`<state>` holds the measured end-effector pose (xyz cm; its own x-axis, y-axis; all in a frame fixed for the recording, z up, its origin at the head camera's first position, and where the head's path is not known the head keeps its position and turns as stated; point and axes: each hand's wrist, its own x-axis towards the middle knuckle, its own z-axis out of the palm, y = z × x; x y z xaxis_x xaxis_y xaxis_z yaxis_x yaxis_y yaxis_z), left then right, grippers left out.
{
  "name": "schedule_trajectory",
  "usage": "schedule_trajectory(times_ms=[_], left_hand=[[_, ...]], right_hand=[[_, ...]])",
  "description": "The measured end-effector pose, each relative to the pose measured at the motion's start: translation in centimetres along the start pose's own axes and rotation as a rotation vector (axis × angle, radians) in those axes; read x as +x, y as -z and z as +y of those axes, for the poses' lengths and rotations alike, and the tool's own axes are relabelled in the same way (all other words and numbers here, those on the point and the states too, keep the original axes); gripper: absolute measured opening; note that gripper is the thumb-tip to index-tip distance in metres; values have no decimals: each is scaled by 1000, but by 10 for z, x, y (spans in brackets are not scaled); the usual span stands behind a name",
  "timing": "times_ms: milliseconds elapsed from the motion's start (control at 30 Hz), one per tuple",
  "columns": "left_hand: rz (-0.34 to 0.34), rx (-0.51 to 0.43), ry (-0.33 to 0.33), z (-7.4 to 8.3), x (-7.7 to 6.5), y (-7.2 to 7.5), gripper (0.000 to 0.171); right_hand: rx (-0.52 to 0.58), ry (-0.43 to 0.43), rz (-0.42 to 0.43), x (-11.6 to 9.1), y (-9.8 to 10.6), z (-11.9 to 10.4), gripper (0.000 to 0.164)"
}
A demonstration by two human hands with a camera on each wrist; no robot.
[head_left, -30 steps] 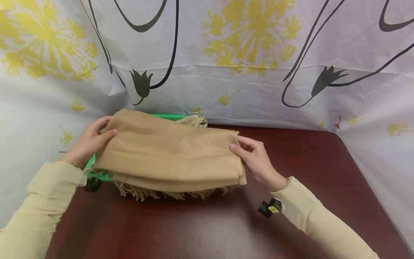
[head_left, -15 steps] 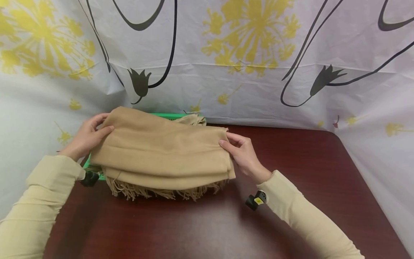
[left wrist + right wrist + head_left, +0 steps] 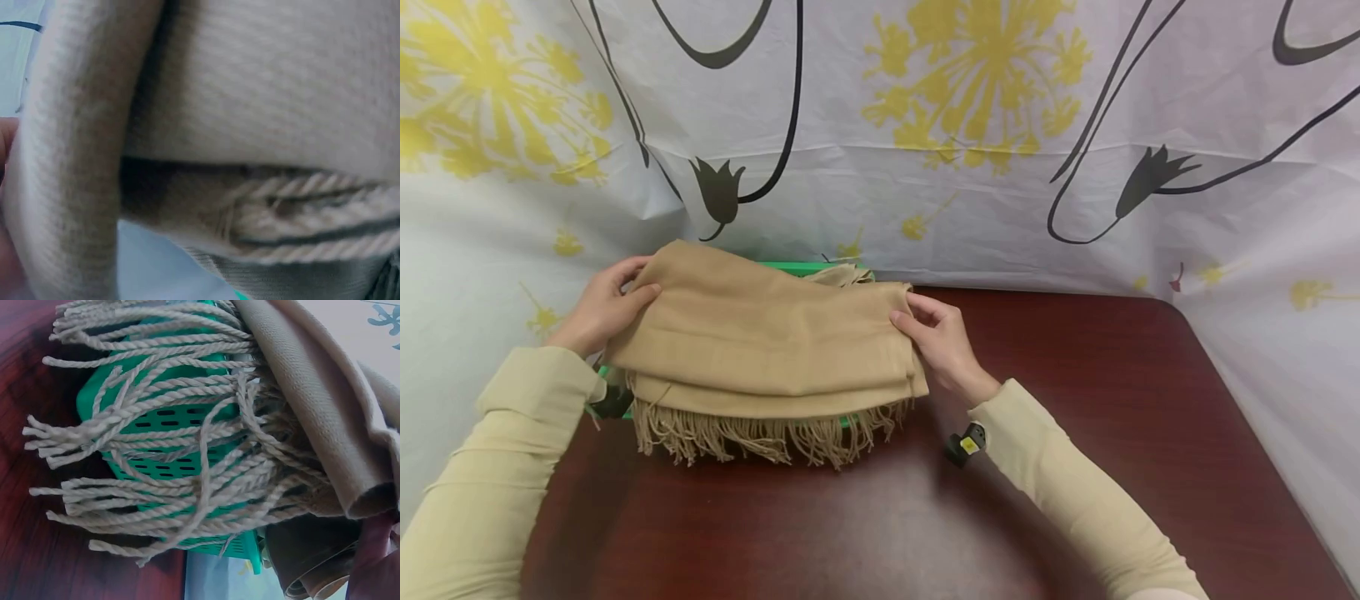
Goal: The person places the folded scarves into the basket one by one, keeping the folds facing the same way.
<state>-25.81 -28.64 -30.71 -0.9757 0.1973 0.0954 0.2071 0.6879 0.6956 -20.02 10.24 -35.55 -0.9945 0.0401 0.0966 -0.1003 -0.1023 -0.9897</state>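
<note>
A folded tan scarf (image 3: 767, 333) with twisted fringe hanging along its near edge spans both hands in the head view. My left hand (image 3: 604, 307) grips its left end, thumb on top and fingers underneath. The right end is pinched by my right hand (image 3: 942, 340), thumb above the cloth. Beneath the scarf is a green basket (image 3: 793, 268), mostly covered; its slotted wall (image 3: 169, 419) shows behind the fringe in the right wrist view. Another beige cloth (image 3: 842, 275) pokes out at the basket's back right. The left wrist view is filled by the scarf's folds (image 3: 281, 81) close up.
The basket stands on a dark red-brown table (image 3: 1075, 375), near its back left. A white curtain (image 3: 865, 200) printed with yellow and dark flowers hangs behind the table and along the sides. Each wrist carries a small black camera (image 3: 964, 444).
Both hands still hold the scarf. Its right end and my right hand have moved left and slightly up in the head view, bringing the scarf more over the basket; more fringe shows in front.
</note>
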Motion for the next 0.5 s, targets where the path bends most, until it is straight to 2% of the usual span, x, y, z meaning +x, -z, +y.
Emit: schedule_trajectory(times_ms=[133, 367, 500], left_hand=[[25, -22, -3, -3, 4, -1, 48], [121, 6, -30, -7, 8, -2, 43], [141, 3, -44, -8, 9, -3, 43]], right_hand=[[11, -5, 21, 4, -5, 0, 39], [8, -12, 27, 10, -10, -2, 38], [-10, -16, 28, 11, -12, -2, 38]])
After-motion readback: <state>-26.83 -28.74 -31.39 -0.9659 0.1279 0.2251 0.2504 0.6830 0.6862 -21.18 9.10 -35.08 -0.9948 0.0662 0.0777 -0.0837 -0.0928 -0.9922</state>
